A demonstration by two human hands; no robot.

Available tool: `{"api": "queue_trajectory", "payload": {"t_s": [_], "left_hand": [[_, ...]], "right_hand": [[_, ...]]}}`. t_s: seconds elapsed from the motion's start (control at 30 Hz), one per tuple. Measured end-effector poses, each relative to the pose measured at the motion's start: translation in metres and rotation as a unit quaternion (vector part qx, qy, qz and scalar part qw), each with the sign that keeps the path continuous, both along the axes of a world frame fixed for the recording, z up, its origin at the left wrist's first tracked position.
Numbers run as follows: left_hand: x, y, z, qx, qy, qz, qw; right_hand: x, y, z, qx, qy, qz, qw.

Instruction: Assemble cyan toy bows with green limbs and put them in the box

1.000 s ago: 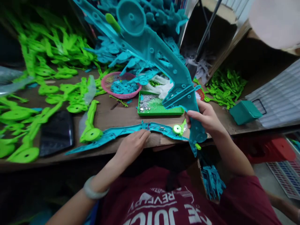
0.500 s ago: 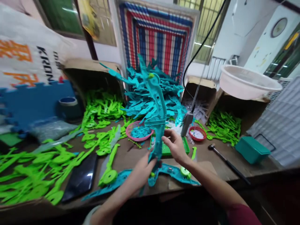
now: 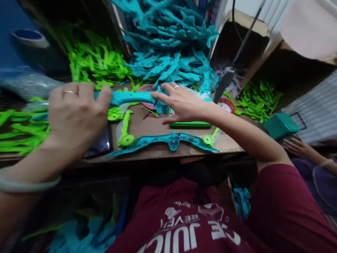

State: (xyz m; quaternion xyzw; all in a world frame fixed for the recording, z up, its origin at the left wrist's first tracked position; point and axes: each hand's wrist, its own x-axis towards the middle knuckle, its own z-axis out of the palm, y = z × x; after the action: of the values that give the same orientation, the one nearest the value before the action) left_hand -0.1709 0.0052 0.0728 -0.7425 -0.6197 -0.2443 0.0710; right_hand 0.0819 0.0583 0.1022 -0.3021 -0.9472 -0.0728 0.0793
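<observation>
Gripping a long teal plastic bow half [image 3: 137,97], left hand [image 3: 75,114] fingers curled, right hand [image 3: 184,103] fingers spread

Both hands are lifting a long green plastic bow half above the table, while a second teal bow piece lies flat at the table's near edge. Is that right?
Not quite. The head view shows the piece held between the left hand and the right hand is teal, not green. The rest holds: a second teal bow piece lies flat at the near edge of the table.

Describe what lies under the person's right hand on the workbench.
Under the right hand lie the end of a teal plastic piece and part of a green studded tray. The pink bowl behind is mostly covered; its contents cannot be seen.
</observation>
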Motion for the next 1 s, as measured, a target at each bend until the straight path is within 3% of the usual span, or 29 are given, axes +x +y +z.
{"api": "queue_trajectory", "payload": {"t_s": [0.1,0.23,0.33,0.43,0.53,0.6,0.63,0.73,0.83,1.0], "left_hand": [[0.004,0.002,-0.009,0.001,0.03,-0.024,0.999],[0.012,0.021,-0.02,-0.019,0.077,-0.005,0.997],[0.022,0.031,-0.021,-0.009,0.008,-0.043,0.999],[0.036,0.02,-0.031,0.03,-0.058,-0.06,0.996],[0.059,-0.01,-0.064,0.083,-0.053,-0.059,0.993],[0.08,-0.03,-0.098,0.062,-0.068,-0.13,0.987],[0.091,-0.038,-0.115,0.047,-0.078,-0.137,0.986],[0.117,-0.05,-0.154,0.04,-0.114,-0.1,0.988],[0.132,-0.051,-0.17,0.045,-0.151,-0.067,0.985],[0.138,-0.047,-0.166,0.019,-0.174,-0.045,0.984]], "right_hand": [[0.008,0.013,-0.023,-0.053,-0.022,-0.012,0.998],[0.018,0.01,-0.037,-0.084,0.009,-0.049,0.995],[0.025,0.008,-0.042,-0.096,0.04,-0.088,0.991],[0.041,0.009,-0.046,-0.113,0.066,-0.127,0.983],[0.065,0.009,-0.054,-0.12,0.083,-0.183,0.972],[0.08,0.009,-0.061,-0.12,0.078,-0.207,0.968],[0.086,0.009,-0.065,-0.121,0.071,-0.213,0.967],[0.094,0.008,-0.076,-0.127,0.055,-0.21,0.968],[0.094,0.009,-0.085,-0.141,0.059,-0.199,0.968],[0.097,0.013,-0.096,-0.155,0.082,-0.179,0.968]]}}
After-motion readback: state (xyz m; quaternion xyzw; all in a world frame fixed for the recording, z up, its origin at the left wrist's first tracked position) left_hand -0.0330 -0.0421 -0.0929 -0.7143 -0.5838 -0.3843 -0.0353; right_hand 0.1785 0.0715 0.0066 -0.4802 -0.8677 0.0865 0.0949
